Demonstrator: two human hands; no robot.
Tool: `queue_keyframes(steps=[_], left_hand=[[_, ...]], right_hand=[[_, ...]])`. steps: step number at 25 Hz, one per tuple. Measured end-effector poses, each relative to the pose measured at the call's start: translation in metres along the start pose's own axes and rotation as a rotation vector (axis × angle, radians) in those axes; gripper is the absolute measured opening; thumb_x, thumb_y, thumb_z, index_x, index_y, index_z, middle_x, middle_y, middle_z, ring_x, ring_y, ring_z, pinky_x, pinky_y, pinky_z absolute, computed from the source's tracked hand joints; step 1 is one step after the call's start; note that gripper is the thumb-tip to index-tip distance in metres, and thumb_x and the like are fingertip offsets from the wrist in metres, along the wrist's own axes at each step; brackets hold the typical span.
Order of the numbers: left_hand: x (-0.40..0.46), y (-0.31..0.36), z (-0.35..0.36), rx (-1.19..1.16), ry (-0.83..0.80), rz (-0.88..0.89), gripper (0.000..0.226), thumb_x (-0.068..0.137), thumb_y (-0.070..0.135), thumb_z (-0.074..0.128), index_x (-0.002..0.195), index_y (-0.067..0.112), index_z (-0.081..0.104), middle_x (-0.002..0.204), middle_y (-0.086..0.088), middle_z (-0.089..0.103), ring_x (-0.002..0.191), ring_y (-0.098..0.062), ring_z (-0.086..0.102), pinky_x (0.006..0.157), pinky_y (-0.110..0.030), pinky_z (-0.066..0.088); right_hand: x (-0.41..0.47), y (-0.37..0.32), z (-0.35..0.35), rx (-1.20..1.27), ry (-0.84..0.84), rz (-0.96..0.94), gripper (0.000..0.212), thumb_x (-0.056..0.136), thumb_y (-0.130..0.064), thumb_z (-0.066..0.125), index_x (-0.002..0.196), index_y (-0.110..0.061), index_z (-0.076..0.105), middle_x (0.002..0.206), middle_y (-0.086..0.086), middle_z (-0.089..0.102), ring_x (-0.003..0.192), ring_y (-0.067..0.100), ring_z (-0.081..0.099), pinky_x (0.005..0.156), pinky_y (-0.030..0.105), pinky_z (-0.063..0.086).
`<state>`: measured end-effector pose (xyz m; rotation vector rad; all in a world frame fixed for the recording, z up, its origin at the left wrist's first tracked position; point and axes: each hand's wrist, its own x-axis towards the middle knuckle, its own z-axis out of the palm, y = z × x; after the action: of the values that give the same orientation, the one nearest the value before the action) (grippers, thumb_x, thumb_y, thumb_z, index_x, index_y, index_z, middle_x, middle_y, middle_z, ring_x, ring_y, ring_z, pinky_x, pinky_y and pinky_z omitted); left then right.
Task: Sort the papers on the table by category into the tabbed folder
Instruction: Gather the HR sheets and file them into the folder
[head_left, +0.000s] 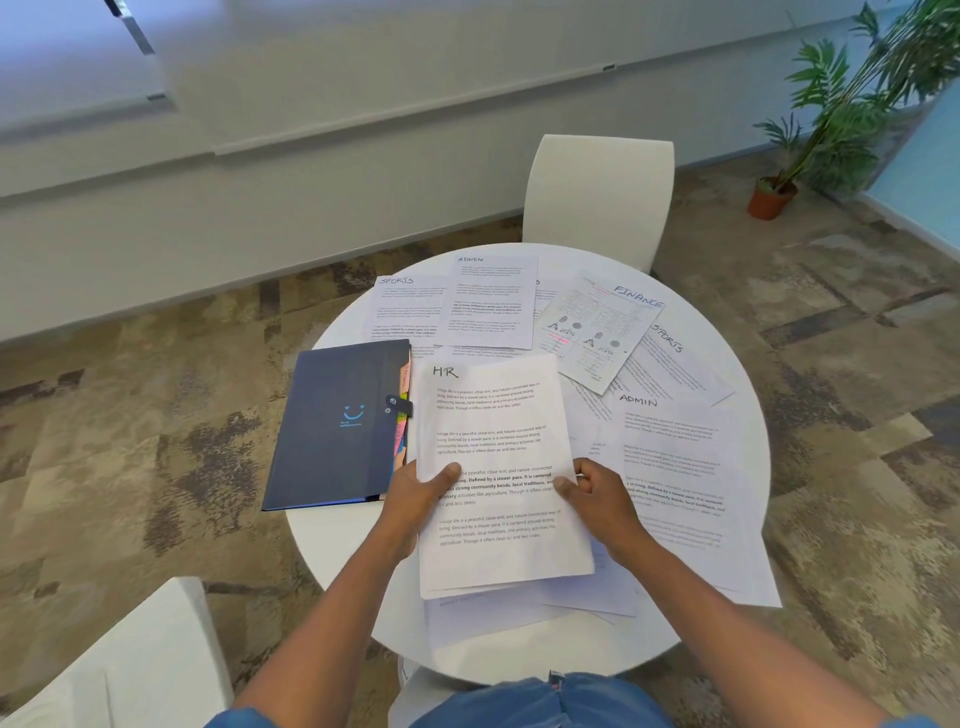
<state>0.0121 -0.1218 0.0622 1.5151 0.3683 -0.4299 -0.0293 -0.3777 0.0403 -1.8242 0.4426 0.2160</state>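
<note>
Here both hands, left hand (415, 491) and right hand (597, 491), pinch the HR sheet's (493, 415) side edges (folder (337, 421) seemingly touching).

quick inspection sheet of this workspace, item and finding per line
surface: round white table, mostly covered by loose sheets
job's things: HR sheet held up by both hands; folder shut, at left, coloured tabs showing; Admin sheets, Sports sheets and Finance sheet spread behind
clutter: nothing seen
grippers: left hand and right hand each pinch an edge of the HR sheet
cables: nothing seen
surroundings: white chair beyond the table, potted plant at right, patterned carpet
</note>
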Motion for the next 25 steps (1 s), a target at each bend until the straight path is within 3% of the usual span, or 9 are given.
queue_keyframes(steps=[3,4,6,9,11,14,18,20,25], left_hand=[[-0.005,0.003,0.0,-0.015,-0.016,0.009,0.023,0.087,0.019,0.074,0.109,0.021,0.067,0.1,0.003,0.078,0.089,-0.019,0.075,0.072,-0.033,0.06],[-0.006,0.004,0.0,-0.019,-0.024,0.011,0.024,0.087,0.02,0.074,0.11,0.02,0.067,0.101,0.002,0.077,0.09,-0.02,0.075,0.073,-0.033,0.06],[-0.006,0.006,-0.001,-0.006,-0.044,0.02,0.029,0.087,0.021,0.074,0.115,0.018,0.067,0.106,-0.002,0.077,0.094,-0.023,0.074,0.078,-0.038,0.06],[-0.006,0.01,-0.002,0.022,-0.081,0.056,0.038,0.082,0.026,0.079,0.117,0.016,0.066,0.109,-0.007,0.075,0.096,-0.025,0.074,0.084,-0.042,0.059],[-0.007,0.014,-0.003,0.037,-0.105,0.101,0.049,0.073,0.037,0.081,0.116,0.018,0.067,0.11,-0.006,0.075,0.097,-0.023,0.074,0.082,-0.038,0.059],[-0.008,0.017,-0.002,0.033,-0.132,0.146,0.059,0.064,0.045,0.081,0.115,0.018,0.068,0.109,-0.003,0.076,0.098,-0.02,0.073,0.078,-0.031,0.059],[-0.008,0.016,-0.003,0.028,-0.09,0.186,0.05,0.074,0.038,0.078,0.117,0.017,0.066,0.109,0.002,0.076,0.098,-0.014,0.072,0.076,-0.023,0.057],[-0.007,0.013,-0.004,0.054,-0.07,0.183,0.041,0.08,0.031,0.079,0.117,0.02,0.065,0.106,0.005,0.076,0.095,-0.01,0.071,0.075,-0.023,0.057],[-0.004,-0.004,-0.006,0.152,0.0,0.124,0.041,0.086,0.024,0.075,0.123,0.02,0.059,0.111,0.003,0.07,0.104,-0.019,0.065,0.076,-0.027,0.056]], right_hand=[[-0.004,-0.003,0.001,0.019,-0.043,-0.026,0.002,0.094,-0.02,0.066,0.092,-0.021,0.066,0.051,-0.021,0.054,0.055,-0.001,0.051,0.056,0.015,0.039],[-0.005,-0.005,0.001,0.037,-0.045,-0.02,0.001,0.093,-0.02,0.066,0.094,-0.02,0.066,0.059,-0.022,0.062,0.06,0.001,0.058,0.058,0.014,0.043],[-0.004,-0.004,0.0,0.081,-0.021,0.0,0.015,0.089,-0.023,0.071,0.102,-0.023,0.065,0.091,-0.012,0.072,0.082,0.015,0.068,0.071,0.026,0.056],[-0.001,-0.008,-0.004,0.162,-0.049,0.023,0.048,0.082,-0.026,0.079,0.123,-0.023,0.055,0.119,-0.009,0.063,0.102,0.017,0.066,0.08,0.032,0.057],[0.003,-0.014,-0.007,0.238,-0.106,0.033,0.057,0.08,-0.022,0.081,0.129,-0.02,0.052,0.12,-0.004,0.066,0.105,0.017,0.066,0.081,0.029,0.057],[0.003,-0.027,-0.009,0.222,-0.106,-0.038,0.036,0.084,-0.012,0.076,0.117,-0.019,0.064,0.115,0.003,0.072,0.1,0.014,0.07,0.081,0.026,0.057],[-0.004,-0.037,-0.001,0.197,-0.026,-0.107,0.025,0.089,-0.01,0.07,0.103,-0.03,0.066,0.102,-0.013,0.072,0.094,0.005,0.068,0.08,0.021,0.055],[-0.006,-0.034,0.003,0.156,-0.012,-0.127,0.025,0.09,-0.012,0.07,0.107,-0.029,0.064,0.101,-0.015,0.07,0.095,0.005,0.067,0.078,0.017,0.053],[-0.009,-0.019,0.011,-0.027,0.025,-0.147,0.034,0.093,-0.018,0.066,0.126,-0.023,0.06,0.109,-0.011,0.065,0.099,0.008,0.061,0.092,0.028,0.047]])
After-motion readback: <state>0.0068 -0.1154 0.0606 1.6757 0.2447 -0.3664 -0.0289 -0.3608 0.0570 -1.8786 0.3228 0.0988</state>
